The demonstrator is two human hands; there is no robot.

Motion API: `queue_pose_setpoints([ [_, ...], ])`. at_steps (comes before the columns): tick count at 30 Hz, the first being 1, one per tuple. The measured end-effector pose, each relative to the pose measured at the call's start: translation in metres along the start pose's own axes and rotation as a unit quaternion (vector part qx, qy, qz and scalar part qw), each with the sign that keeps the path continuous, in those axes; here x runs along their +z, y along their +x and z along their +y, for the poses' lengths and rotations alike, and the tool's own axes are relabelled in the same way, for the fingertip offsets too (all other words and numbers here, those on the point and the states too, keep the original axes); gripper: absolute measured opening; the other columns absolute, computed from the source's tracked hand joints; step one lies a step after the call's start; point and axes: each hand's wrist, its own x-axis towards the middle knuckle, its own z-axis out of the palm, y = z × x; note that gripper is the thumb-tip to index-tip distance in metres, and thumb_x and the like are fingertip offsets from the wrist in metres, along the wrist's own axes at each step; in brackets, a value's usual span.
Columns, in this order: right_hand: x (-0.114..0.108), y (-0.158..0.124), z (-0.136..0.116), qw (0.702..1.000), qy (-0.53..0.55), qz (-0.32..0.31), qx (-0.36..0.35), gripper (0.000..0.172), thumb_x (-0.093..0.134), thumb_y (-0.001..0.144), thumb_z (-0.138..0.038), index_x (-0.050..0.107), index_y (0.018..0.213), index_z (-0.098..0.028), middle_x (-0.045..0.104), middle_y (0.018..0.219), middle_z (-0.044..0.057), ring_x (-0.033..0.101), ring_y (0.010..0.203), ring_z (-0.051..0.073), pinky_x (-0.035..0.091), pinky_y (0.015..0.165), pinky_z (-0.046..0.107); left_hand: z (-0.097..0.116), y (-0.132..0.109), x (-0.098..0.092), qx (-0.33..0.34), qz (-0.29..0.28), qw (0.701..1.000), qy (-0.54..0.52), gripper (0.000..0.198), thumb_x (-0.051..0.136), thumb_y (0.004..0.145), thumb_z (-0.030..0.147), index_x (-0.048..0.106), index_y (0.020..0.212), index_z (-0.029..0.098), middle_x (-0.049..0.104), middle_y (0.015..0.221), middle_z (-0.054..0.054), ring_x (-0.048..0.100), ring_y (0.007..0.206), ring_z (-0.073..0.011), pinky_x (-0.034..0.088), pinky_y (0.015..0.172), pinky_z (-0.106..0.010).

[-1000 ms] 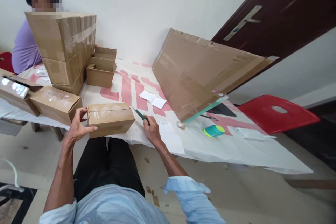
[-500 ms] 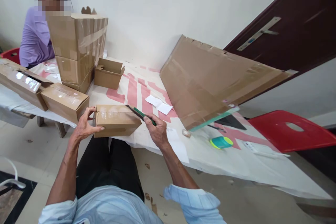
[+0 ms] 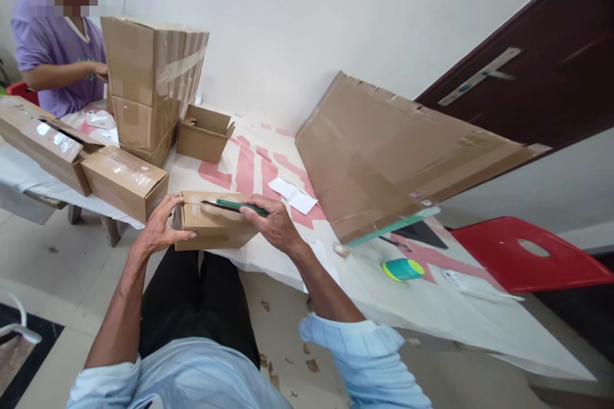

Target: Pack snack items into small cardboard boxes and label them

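A small cardboard box (image 3: 215,230) with clear tape on its top lies at the near edge of the table. My left hand (image 3: 160,225) grips its left end, thumb on the near side and fingers at the far top corner. My right hand (image 3: 274,222) is closed round a green utility knife (image 3: 233,205), whose dark blade points left over the taped top of the box. I cannot tell whether the tip touches the tape. Beside my left hand sits another taped box (image 3: 125,180).
Stacked boxes (image 3: 137,70) and a small open box (image 3: 205,134) stand behind. A co-worker in a purple shirt (image 3: 71,86) sits at the far left. A large cardboard sheet (image 3: 384,147) leans rightward, near a teal tape roll (image 3: 403,270), white papers (image 3: 292,195) and a red chair (image 3: 508,249).
My right hand and the utility knife have moved left along the box top, the blade now nearer my left hand. The co-worker has turned, with an arm now showing.
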Motion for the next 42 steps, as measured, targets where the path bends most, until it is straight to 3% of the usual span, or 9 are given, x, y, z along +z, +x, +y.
queue_pose_setpoints([
  [7,-0.001,0.027,-0.012,0.997,-0.027,-0.057,-0.043,0.020,0.067,0.097,-0.036,0.080,0.093,-0.021,0.078,0.086,0.004,0.068,0.076,0.019,0.054,0.074,0.032,-0.008,-0.002,0.005,-0.001,0.006,1.000,-0.014,0.078,0.092,0.075,0.044,0.060,0.143,0.027,0.058,0.150,-0.014,0.058,0.140,-0.0363,0.052,0.116,-0.054],
  [17,-0.002,0.044,-0.025,0.981,-0.084,-0.113,-0.135,0.023,0.063,0.103,-0.036,0.081,0.098,-0.021,0.078,0.089,0.006,0.071,0.081,0.020,0.054,0.076,0.033,-0.011,-0.002,0.008,0.001,0.005,1.000,-0.023,0.081,0.094,0.072,0.041,0.060,0.144,0.028,0.057,0.150,-0.012,0.057,0.140,-0.0353,0.052,0.117,-0.053],
  [24,0.000,0.059,-0.024,0.946,-0.235,-0.130,-0.183,0.025,0.062,0.106,-0.037,0.081,0.100,-0.022,0.075,0.088,0.006,0.066,0.077,0.019,0.046,0.070,0.030,-0.011,-0.002,0.006,-0.004,0.001,1.000,-0.013,0.079,0.091,0.075,0.042,0.058,0.145,0.027,0.057,0.152,-0.013,0.056,0.142,-0.0351,0.053,0.115,-0.050],
  [29,-0.002,0.067,-0.021,0.924,-0.280,-0.181,-0.189,0.028,0.057,0.109,-0.037,0.079,0.105,-0.020,0.078,0.099,0.008,0.069,0.090,0.020,0.044,0.074,0.030,-0.011,0.000,0.004,-0.002,0.004,1.000,-0.002,0.077,0.089,0.076,0.042,0.057,0.145,0.027,0.055,0.153,-0.013,0.056,0.143,-0.0355,0.055,0.111,-0.049],
  [35,-0.026,0.064,-0.010,0.900,-0.329,-0.213,-0.190,0.032,0.054,0.111,-0.041,0.077,0.103,-0.020,0.077,0.096,0.009,0.067,0.087,0.021,0.041,0.072,0.031,-0.007,0.004,0.003,-0.007,-0.007,1.000,0.001,0.075,0.089,0.075,0.042,0.057,0.141,0.027,0.056,0.150,-0.013,0.058,0.138,-0.0341,0.058,0.104,-0.046],
  [42,-0.058,0.052,0.012,0.933,-0.278,-0.176,-0.145,0.029,0.063,0.107,-0.047,0.081,0.100,-0.026,0.077,0.091,0.005,0.066,0.079,0.020,0.041,0.067,0.030,-0.004,0.011,0.009,0.004,-0.023,1.000,-0.008,0.073,0.089,0.073,0.039,0.058,0.137,0.026,0.055,0.149,-0.012,0.055,0.140,-0.0340,0.052,0.114,-0.049],
])
